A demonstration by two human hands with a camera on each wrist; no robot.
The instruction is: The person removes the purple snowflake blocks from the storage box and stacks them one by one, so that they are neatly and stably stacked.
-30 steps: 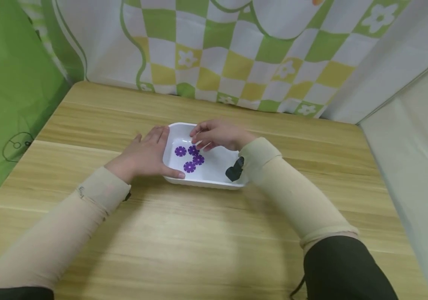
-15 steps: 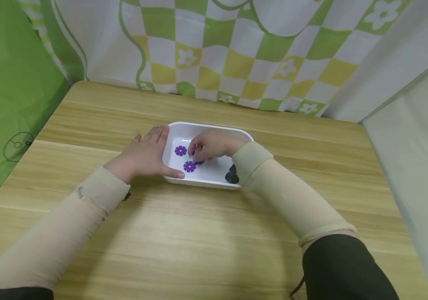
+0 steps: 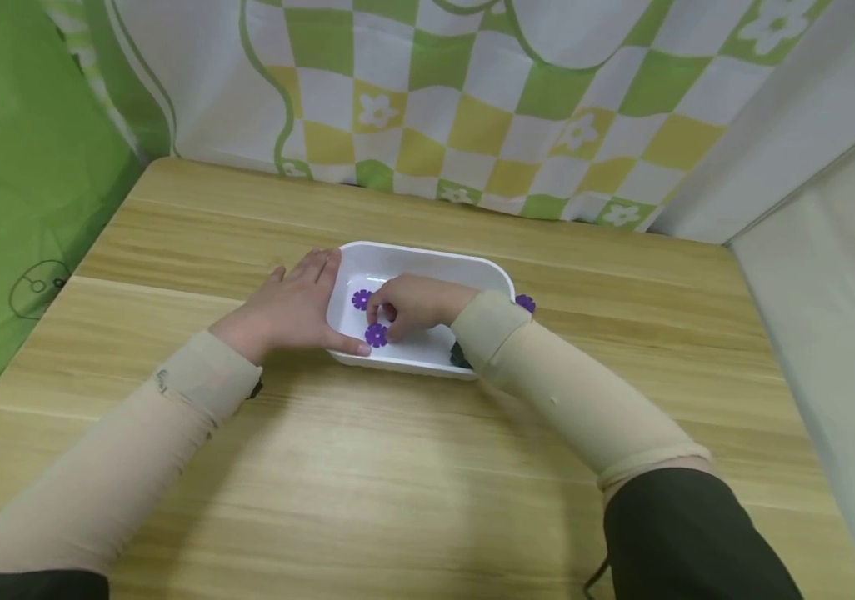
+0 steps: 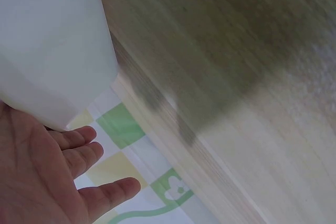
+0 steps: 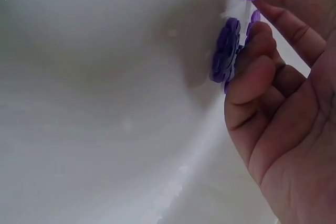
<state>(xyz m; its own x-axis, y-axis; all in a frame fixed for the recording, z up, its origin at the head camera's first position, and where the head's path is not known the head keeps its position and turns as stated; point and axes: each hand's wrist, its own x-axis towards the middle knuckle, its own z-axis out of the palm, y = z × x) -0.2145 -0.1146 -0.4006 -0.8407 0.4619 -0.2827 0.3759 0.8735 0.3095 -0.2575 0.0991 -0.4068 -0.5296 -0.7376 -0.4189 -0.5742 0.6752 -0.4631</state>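
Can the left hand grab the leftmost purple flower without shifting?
Probably not: the left hand's fingers rest outside the white tray, its end wall between them and the purple flower. Nothing covers it from above.

A wood-grain desk (image 3: 367,492) with rounded far corners meets a curtain (image 3: 472,100) printed with green, yellow and white checks and white flowers. Green fabric (image 3: 22,142) hangs on the left, a thin dark wire loop (image 3: 38,286) against it; pale sheeting (image 3: 832,292) borders the right.
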